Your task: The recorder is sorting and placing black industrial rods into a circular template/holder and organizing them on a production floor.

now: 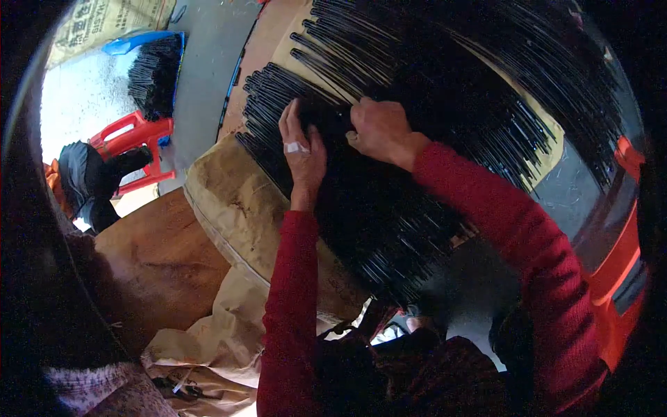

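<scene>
A thick pile of thin black rods, with rounded ends toward the left, spreads out before me. My left hand lies on the pile near its left edge, fingers stretched out, with white tape around one finger. Just to its right, my right hand is closed, its fingers curled over the dark middle of the pile. What it grips is lost in the dark. More black rods lie in a separate row beyond my hands, on a tan sheet.
A brown sack borders the pile on the near left. A red plastic stool stands at the far left, near another black bundle. Red plastic furniture is at the right edge. A printed sack lies at the top left.
</scene>
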The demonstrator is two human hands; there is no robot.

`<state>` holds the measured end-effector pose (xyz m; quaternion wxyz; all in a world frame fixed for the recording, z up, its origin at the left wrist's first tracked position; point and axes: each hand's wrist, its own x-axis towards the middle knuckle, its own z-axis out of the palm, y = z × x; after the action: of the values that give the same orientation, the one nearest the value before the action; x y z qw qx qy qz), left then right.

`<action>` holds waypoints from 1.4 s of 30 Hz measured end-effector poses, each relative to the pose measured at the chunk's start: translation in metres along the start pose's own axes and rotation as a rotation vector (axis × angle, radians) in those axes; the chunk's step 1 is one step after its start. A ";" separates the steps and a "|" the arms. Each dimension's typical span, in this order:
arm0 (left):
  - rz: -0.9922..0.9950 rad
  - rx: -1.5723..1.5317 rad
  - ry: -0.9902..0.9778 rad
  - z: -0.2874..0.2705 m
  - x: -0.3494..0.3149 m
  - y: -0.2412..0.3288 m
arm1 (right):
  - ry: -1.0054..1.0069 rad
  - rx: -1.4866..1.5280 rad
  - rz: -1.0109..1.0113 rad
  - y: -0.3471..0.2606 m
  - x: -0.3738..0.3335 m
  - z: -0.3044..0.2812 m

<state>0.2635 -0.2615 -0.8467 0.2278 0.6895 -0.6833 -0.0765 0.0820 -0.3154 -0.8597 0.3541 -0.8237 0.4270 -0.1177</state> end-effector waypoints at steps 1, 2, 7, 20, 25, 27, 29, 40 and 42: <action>-0.010 0.026 -0.012 0.000 -0.001 0.000 | -0.021 0.068 0.031 0.003 0.000 0.000; 0.005 0.026 0.002 0.000 -0.001 0.000 | -0.024 0.068 0.030 0.006 -0.001 0.001; -0.078 -0.034 0.014 0.003 -0.002 0.000 | 0.164 0.204 -0.003 0.015 -0.006 0.007; 0.051 0.458 -0.086 0.009 0.014 0.011 | 0.178 0.128 0.121 0.021 -0.002 0.003; 0.017 0.446 -0.102 0.005 0.020 0.011 | 0.157 0.160 0.147 0.024 -0.002 -0.002; 0.031 0.456 -0.105 0.002 0.024 0.010 | 0.186 0.169 0.127 0.019 -0.003 -0.002; 0.014 0.470 -0.137 0.002 0.028 0.010 | 0.202 0.175 0.116 0.011 -0.002 0.002; -0.478 0.475 -0.128 0.007 0.048 0.033 | 0.091 0.392 0.335 0.016 0.013 0.007; -0.535 0.406 -0.105 0.003 0.050 0.034 | 0.069 0.403 0.353 0.019 0.013 0.003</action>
<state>0.2339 -0.3097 -0.8248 0.0223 0.8707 -0.4903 -0.0315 0.0796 -0.3317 -0.8758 0.5115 -0.6447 0.5438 -0.1647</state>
